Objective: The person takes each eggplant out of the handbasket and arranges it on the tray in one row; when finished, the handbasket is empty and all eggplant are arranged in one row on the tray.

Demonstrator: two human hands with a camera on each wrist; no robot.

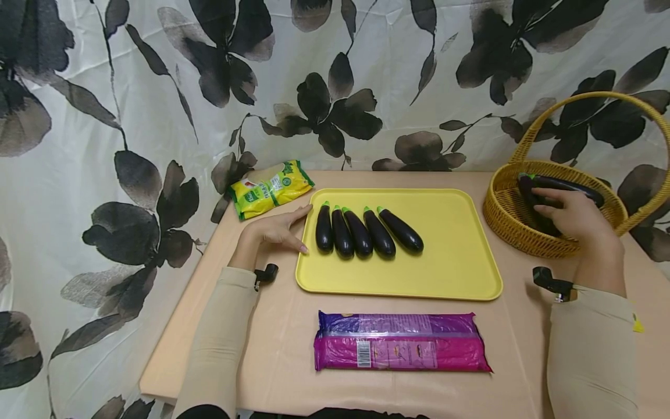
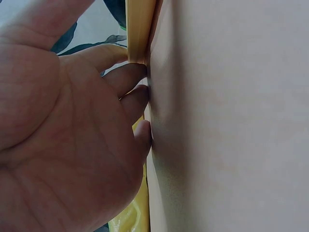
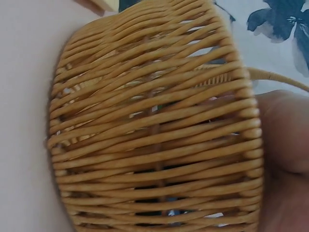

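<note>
My left hand (image 1: 280, 228) rests at the left edge of a yellow tray (image 1: 450, 250), its fingers extended along the rim. In the left wrist view, the palm and fingers (image 2: 133, 77) show beside the tray's edge. Several dark purple eggplants (image 1: 360, 233) lie in a row on the tray's left half, green stem ends toward the back. At the right, my right hand (image 1: 581, 215) reaches into a wicker basket (image 1: 502, 215), with extended fingers touching an eggplant (image 1: 534, 203). Another eggplant (image 1: 570, 185) lies behind it. In the right wrist view, the basket's side (image 3: 159, 116) hides the fingertips.
A yellow-green packet (image 1: 272, 189) lies behind my left hand near the table's back left corner. In front of the tray lies a long pink and purple packet (image 1: 400, 342). The basket's tall handle (image 1: 591, 96) arches above it. A floral cloth (image 1: 324, 52) hangs behind the table.
</note>
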